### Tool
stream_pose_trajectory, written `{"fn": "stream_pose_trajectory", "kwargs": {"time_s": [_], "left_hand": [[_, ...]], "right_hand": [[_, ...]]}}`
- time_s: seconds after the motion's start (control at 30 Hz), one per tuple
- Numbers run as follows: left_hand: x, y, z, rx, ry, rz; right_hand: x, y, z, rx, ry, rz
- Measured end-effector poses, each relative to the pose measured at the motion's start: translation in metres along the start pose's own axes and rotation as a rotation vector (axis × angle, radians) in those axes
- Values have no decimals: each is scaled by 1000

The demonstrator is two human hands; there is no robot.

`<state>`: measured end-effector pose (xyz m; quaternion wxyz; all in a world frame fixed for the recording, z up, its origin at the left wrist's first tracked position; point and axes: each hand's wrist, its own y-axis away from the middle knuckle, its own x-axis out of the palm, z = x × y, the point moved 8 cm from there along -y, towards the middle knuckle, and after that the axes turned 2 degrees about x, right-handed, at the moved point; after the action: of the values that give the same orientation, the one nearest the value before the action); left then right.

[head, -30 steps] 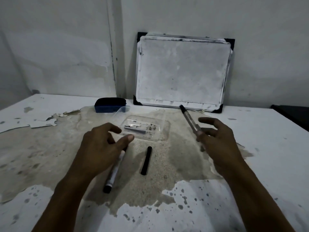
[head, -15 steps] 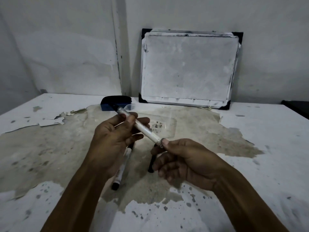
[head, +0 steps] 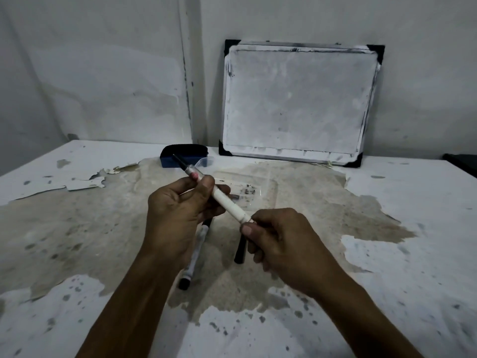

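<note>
Risks, as I judge them, L to R: the L hand (head: 178,218) curls fingers & thumb round the upper half of the white plastic marker barrel (head: 227,202), whose thin dark nib sticks out bare up-left. A twist or slip could smear ink on the fingertips or jab the nib twd the dark-blue block eraser (head: 184,155) behind. The barrel hangs slanted above the worn, peeling white table (head: 413,254), touching only the hands. Below the L wrist lies a 2nd white marker w/ black cap (head: 193,257), and beside it a loose black cap (head: 240,250). A dropped hand could roll either away. The R hand (head: 281,244) pinches the barrel's lower end betw. thumb & forefinger. A hard tug may pop it free suddenly, prob. flinging ink at the clear plastic tray (head: 268,187).

Writing: none legible. No brand is visible on the barrel, and the black-cornered whiteboard (head: 299,99) leaning on the wall shows smears only.
</note>
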<state>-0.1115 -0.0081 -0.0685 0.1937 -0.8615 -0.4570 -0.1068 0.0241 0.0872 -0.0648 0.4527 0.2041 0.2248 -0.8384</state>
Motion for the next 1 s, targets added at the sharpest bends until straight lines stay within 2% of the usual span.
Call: {"fn": "stream_pose_trajectory", "kwargs": {"time_s": [0.1, 0.2, 0.33, 0.43, 0.53, 0.67, 0.87, 1.0], "left_hand": [[-9, 1, 3, 10, -67, -110], [-12, 5, 6, 3, -62, -215], [-25, 8, 9, -31, -25, -375], [-39, 5, 10, -67, 59, -444], [-41, 3, 13, -87, 103, -430], [-29, 3, 19, -117, 77, -321], [11, 17, 15, 12, -196, -92], [26, 25, 7, 182, -276, -61]], "right_hand": [[-1, 0, 11, -91, 243, -148], [2, -1, 13, -81, 378, -154], [-13, 5, 16, -136, 437, -319], [-33, 6, 2, -30, 458, -434], [-54, 5, -27, 209, 642, -456], [-71, 8, -67, 489, 731, -357], [-73, 9, -76, 534, 729, -324], [-73, 8, -80, 557, 699, -293]]}}
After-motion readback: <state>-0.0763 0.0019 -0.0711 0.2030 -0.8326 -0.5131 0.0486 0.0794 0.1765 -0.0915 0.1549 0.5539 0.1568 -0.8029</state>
